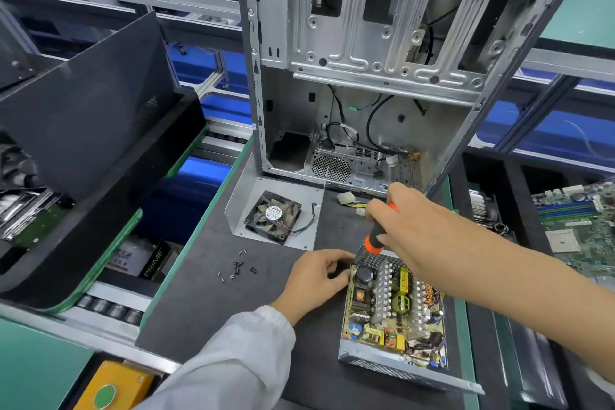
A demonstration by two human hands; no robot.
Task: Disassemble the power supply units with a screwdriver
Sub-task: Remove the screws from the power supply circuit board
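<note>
PSU housing (392,363) under my hands: bare perforated sheet metal, dull grey. Screwdriver (377,236) grip glossy orange-black plastic. Surface (213,309) matt dark, slightly textured mat. Sleeve (233,359) white cloth.

You are looking at very little readable text here. The word "PRIME" is showing in pale gold letters on a black box (153,264) lying in the gap below the left edge of the mat. Beside it, a white carton (128,258) is carrying red lettering, too blurred for you to make out. The round white sticker (273,212) on the hub of the loose black fan (273,217) is bearing small printed lines, also too fine to read. Nothing else is showing legible writing.
</note>
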